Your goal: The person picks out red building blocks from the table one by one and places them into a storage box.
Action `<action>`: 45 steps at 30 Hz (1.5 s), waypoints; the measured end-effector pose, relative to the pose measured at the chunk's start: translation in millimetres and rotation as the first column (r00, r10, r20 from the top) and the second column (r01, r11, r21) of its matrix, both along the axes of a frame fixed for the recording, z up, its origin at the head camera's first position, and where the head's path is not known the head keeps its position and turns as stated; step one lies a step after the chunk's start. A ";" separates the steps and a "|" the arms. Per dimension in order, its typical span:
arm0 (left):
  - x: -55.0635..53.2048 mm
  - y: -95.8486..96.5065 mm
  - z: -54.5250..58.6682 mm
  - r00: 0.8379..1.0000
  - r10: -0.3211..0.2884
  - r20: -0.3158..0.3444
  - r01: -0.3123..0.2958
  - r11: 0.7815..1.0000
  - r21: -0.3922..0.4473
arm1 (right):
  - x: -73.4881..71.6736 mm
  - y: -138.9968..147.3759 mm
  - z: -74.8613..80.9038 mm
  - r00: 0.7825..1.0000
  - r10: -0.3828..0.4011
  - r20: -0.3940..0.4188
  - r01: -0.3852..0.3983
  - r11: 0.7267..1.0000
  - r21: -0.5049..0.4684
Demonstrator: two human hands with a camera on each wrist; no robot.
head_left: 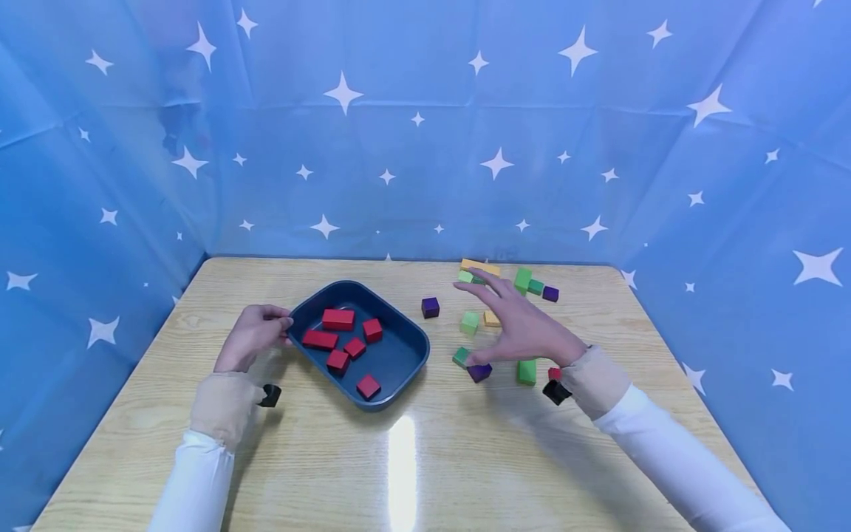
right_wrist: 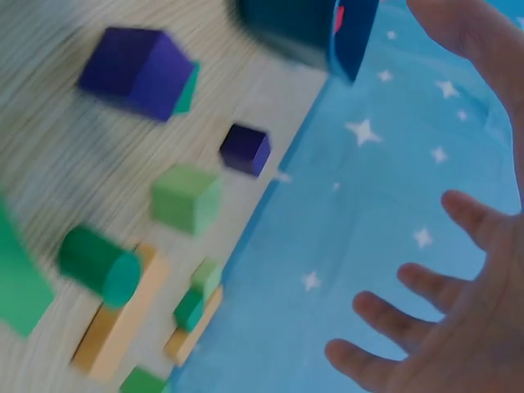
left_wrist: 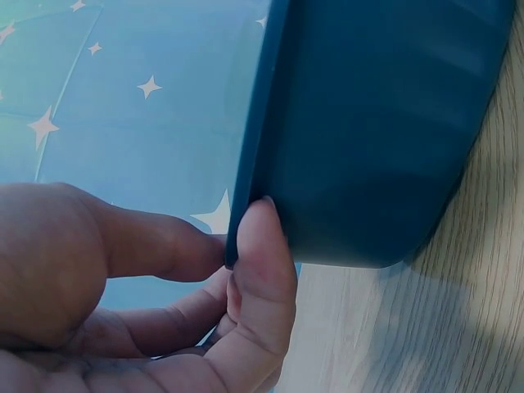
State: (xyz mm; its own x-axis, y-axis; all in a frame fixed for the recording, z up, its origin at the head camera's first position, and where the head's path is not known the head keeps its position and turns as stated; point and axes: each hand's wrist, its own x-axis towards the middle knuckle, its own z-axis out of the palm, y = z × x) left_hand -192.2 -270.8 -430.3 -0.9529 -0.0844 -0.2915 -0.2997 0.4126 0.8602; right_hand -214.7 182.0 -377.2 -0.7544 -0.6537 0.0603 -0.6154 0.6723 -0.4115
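Observation:
On the left, my left hand (head_left: pixel 254 336) pinches the rim of a dark blue tray (head_left: pixel 402 358) between thumb and fingers. The left wrist view shows the thumb and fingertips on opposite sides of the tray's edge (left_wrist: pixel 260 106). Several red blocks (head_left: pixel 338 319) lie inside the tray. To the right, my right hand (head_left: pixel 521 323) is over scattered blocks, fingers spread and holding nothing. Around it in the head view are a purple block (head_left: pixel 479 372), a light green block (head_left: pixel 469 323) and a green block (head_left: pixel 527 372). A green cylinder (right_wrist: pixel 100 266) shows in the right wrist view.
Another purple block (head_left: pixel 430 307) sits right of the tray. A red block (head_left: pixel 555 374) lies close to the right wrist. Farther back are a yellow-orange bar (head_left: pixel 490 267), a green block (head_left: pixel 522 279) and a purple block (head_left: pixel 550 294). A blue star-patterned curtain (head_left: pixel 412 148) borders the wooden table (head_left: pixel 319 473).

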 end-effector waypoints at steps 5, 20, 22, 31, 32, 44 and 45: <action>0.9 -1.4 0.1 1.000 -0.005 -0.019 0.005 1.000 0.014 | 1.9 26.5 -5.6 0.999 -0.048 0.002 0.048 0.999 0.018; 0.9 -2.9 0.5 1.000 -0.007 -0.007 0.007 1.000 0.008 | 17.2 84.2 -28.7 0.982 -0.176 0.065 0.171 0.983 0.071; 0.1 -2.4 1.1 1.000 -0.006 -0.005 0.006 1.000 0.005 | 19.9 89.5 -32.9 0.981 -0.185 0.064 0.180 0.981 0.075; -1.8 1.3 2.3 1.000 0.012 0.003 -0.012 1.000 -0.005 | 32.1 109.8 -54.2 0.974 -0.217 0.069 0.209 0.972 0.105; -1.8 1.4 2.3 1.000 0.013 0.004 -0.013 1.000 -0.005 | 33.1 111.3 -55.9 0.973 -0.220 0.071 0.211 0.971 0.112; -1.1 2.0 1.7 1.000 0.018 -0.001 -0.018 1.000 0.012 | 36.7 119.4 -67.9 0.971 -0.216 0.104 0.202 0.970 0.135; -1.2 2.0 1.4 1.000 0.018 0.002 -0.018 1.000 0.011 | 37.1 119.3 -68.8 0.970 -0.219 0.108 0.204 0.970 0.135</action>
State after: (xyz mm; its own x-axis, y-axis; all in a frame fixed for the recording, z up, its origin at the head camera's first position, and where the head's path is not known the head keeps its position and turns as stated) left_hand -193.4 -268.9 -428.9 -0.9507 -0.0984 -0.2941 -0.3085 0.3972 0.8643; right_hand -177.6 301.3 -445.9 -0.8731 -0.4750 -0.1101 -0.4044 0.8315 -0.3808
